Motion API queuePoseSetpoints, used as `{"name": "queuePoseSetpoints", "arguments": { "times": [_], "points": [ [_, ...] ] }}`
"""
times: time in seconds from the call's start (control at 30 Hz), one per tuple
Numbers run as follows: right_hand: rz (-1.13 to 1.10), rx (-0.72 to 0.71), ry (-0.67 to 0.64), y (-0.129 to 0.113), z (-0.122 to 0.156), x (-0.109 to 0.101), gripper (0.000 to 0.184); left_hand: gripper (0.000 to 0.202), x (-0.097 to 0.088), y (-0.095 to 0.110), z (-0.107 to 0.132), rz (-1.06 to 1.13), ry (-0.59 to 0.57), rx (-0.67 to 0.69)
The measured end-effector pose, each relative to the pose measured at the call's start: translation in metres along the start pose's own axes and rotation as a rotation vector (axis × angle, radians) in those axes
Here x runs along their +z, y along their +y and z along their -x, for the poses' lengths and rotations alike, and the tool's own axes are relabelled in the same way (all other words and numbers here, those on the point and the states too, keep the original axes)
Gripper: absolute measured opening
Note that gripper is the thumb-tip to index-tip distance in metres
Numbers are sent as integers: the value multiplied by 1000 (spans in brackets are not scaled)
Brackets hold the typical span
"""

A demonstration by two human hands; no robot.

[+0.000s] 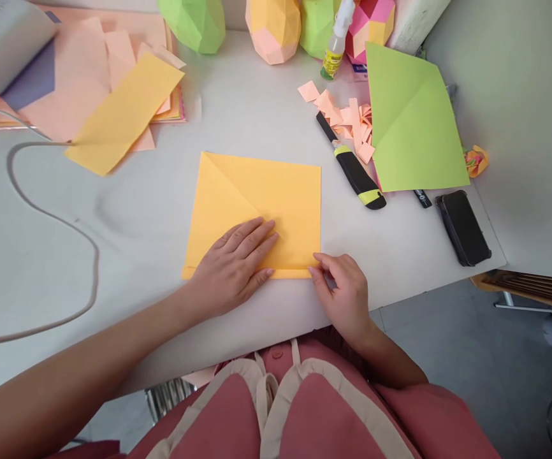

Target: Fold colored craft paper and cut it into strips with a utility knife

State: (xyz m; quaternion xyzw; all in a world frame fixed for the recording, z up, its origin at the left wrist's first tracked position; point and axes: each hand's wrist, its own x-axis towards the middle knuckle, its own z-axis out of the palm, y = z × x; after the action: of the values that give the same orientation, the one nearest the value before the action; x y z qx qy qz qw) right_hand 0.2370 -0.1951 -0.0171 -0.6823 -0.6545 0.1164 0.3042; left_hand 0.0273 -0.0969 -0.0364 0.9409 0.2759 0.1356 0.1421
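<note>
A yellow-orange sheet of paper (280, 191) lies flat on the white table in front of me. A diagonal crease runs from its far left corner, and a narrow strip is folded along its near edge. My left hand (232, 268) rests flat on the sheet's lower middle, fingers stretched out and holding nothing. At the near right corner, my right hand (345, 290) pinches the folded edge between thumb and forefinger. Its other fingers are curled.
Right of the sheet lie a box cutter (359, 175), pink paper scraps (336, 115), a green sheet (414, 121) and a black phone (463, 227). A glue bottle (334, 48) and faceted paper shapes (273, 29) stand behind. At left are a yellow strip (123, 115) and a cable (95, 268).
</note>
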Motion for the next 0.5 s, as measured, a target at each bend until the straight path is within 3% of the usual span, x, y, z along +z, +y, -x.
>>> {"name": "queuePoseSetpoints", "arguments": {
  "times": [0.2,0.33,0.5],
  "points": [
    [149,-52,18,1,4,3,21,53,0,2,-2,-32,-6,-40],
    [87,-55,27,6,-1,2,19,57,3,9,2,-97,13,-50],
    [-93,22,-130,17,-17,-12,18,60,2,27,7,-233,77,-106]
  ]
}}
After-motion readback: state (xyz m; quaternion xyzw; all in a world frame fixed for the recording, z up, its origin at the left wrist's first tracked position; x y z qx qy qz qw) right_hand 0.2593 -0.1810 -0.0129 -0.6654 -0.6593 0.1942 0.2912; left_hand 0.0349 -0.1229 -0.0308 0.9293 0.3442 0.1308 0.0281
